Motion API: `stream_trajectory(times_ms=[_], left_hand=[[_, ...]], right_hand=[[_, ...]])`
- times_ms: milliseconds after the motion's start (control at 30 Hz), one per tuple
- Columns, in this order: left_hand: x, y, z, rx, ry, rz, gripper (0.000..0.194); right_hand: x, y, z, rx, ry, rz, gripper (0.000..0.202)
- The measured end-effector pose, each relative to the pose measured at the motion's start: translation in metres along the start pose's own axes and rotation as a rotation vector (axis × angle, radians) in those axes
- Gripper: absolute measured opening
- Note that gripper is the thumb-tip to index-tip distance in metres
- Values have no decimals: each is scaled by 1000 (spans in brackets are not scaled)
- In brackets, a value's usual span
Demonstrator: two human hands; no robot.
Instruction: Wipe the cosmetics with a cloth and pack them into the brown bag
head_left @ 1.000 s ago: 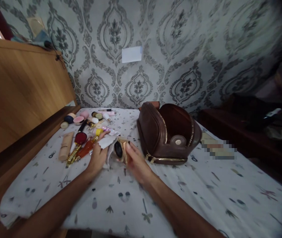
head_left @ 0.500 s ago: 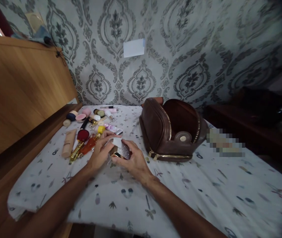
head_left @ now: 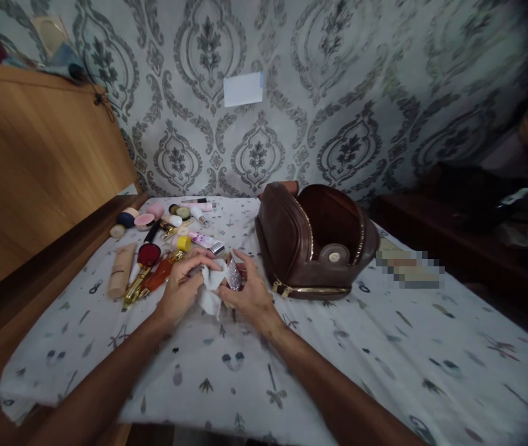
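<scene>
So the little glittery item point(head_left: 233, 277) is sitting between the two hands, just in front of the open brown bag's point(head_left: 310, 248) left side. The right hand point(head_left: 252, 297) has it cupped, thumb on the near side and fingers curved round the far side, with the sparkly face showing in the gap between them. The left hand point(head_left: 183, 288) has its fingers bent in, pinching a crumpled white wipe point(head_left: 211, 285) right up beside the glittery thing; can't tell if the cloth is actually touching it. Past the left hand there's a pile of makeup on the patterned sheet point(head_left: 189, 371): a beige tube point(head_left: 121, 271), a round red item point(head_left: 149, 254) and an orange bottle point(head_left: 159, 274), plus a yellow cap point(head_left: 183, 243) near the fingers.
</scene>
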State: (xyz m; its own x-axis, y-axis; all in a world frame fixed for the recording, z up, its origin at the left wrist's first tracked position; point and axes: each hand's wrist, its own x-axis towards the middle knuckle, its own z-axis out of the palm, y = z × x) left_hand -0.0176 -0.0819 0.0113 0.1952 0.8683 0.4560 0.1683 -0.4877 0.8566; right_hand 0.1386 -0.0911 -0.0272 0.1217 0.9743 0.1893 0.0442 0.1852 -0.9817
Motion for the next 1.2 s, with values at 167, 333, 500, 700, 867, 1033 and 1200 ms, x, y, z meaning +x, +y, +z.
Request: stream_trajectory(times_ms=[167, 333, 500, 700, 867, 1033, 1200], left_hand=[[-1, -1, -1, 90, 86, 59, 23], [-2, -2, -1, 205, 143, 170, 39], [-5, -4, 1, 274, 190, 215, 44], [-5, -6, -1, 326, 213, 304, 46], [-7, -3, 1, 435, 150, 445, 44], [-8, 2, 2, 469, 138, 495, 44], [-14, 3, 5, 478, -14, 546, 47]], right_hand=[[-3, -4, -3, 128, -194, 35, 92], [-9, -10, -5, 284, -361, 88, 102], [-12, -21, -6, 334, -453, 161, 109], [-7, -25, -4, 237, -384, 297, 105], [-5, -14, -5, 199, -386, 229, 118], [-7, -8, -1, 193, -407, 211, 109], [1, -4, 0, 204, -289, 135, 87]])
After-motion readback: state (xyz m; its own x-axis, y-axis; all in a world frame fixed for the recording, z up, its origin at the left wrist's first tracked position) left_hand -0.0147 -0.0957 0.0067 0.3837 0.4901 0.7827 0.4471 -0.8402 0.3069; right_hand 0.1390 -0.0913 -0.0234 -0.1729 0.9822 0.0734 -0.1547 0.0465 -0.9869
